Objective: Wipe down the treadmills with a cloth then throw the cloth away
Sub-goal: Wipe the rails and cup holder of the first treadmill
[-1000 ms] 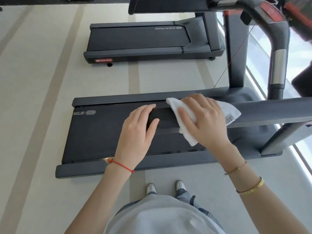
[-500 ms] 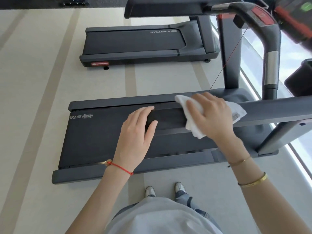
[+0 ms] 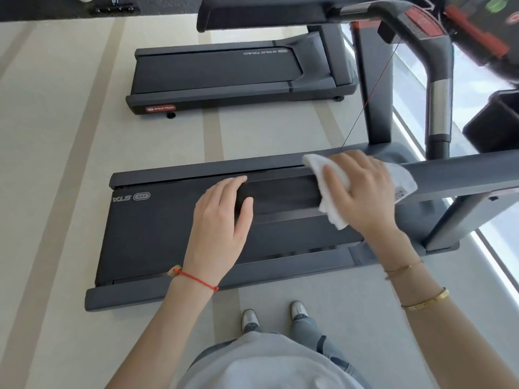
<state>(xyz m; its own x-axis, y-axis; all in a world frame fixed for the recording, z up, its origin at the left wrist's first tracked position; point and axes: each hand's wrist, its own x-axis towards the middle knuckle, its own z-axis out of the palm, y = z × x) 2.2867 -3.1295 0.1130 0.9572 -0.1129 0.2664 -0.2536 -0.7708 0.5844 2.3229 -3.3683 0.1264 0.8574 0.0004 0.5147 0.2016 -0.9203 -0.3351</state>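
Near treadmill (image 3: 157, 234): dark grey, lies crosswise in front of the person; belt shows a partial "STA" marking at its left end
Handrail (image 3: 460, 175): grey bar of the near treadmill, runs across the right side of the view above the belt; both hands are on it
Cloth (image 3: 331, 209): white, folded, draped over the handrail; its edges show on both sides of the right hand and a corner hangs below the rail; a printed tag is visible at its right edge
Right hand (image 3: 362, 192): lies palm down on the cloth, fingers spread and fairly straight, pressing the cloth onto the handrail; two gold bracelets (image 3: 421, 301) on the wrist and forearm
Left hand (image 3: 222, 220): rests on the dark end section of the handrail, left of the cloth and apart from it; fingers laid over the far edge, thumb along the near side; whether it grips or only rests cannot be told; red cord bracelet (image 3: 196, 279) on the wrist
Far treadmill (image 3: 224, 74): same model, parallel to the near one, well apart across the floor; "STAR TRAC" label on its near left corner
Floor (image 3: 56, 164): pale with darker stripes
Person: stands beside the near treadmill, grey shoes (image 3: 250, 318) and a light grey top visible at the bottom of the view
Console area (image 3: 438, 66): curved upright with metal sensor grip and red panel at upper right
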